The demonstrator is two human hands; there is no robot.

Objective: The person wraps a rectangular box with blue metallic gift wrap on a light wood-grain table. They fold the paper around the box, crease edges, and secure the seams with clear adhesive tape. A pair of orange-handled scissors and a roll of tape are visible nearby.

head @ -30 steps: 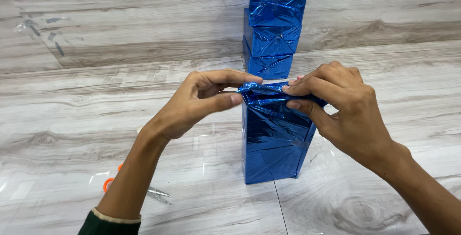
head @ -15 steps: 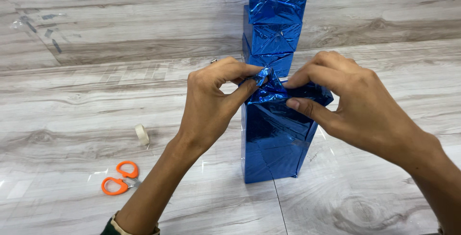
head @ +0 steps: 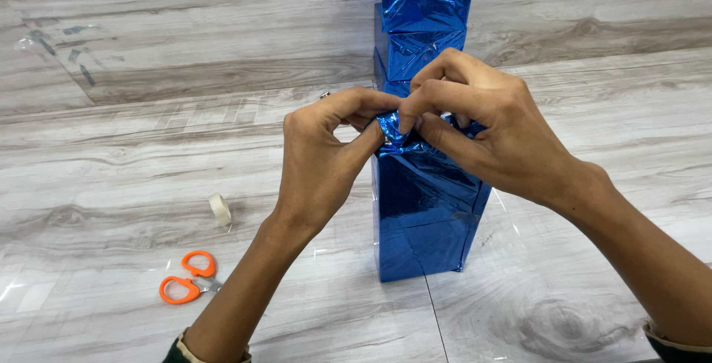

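Left to right on the wood-grain desk (head: 111,185). Orange-handled scissors (head: 187,280) lie flat near the front left edge, blades mostly hidden by the left forearm. Small roll of clear tape (head: 219,209) stands on edge just behind them, apart from both hands.

Left hand (head: 322,159): curled tight, thumb and forefinger pinching the crumpled foil at the top left corner of the tall blue box (head: 423,215). Box stands upright mid-desk, wrapped in shiny blue foil, creased on its front face.

Right hand (head: 482,137): fingers bent over the box top from the right, thumb and fingertips gripping the same gathered foil, knuckles touching the left hand's fingertips. Both hands closed on the wrap, none loose.

Stack of blue foil boxes (head: 424,25) stands right behind the tall box, toward the far edge.
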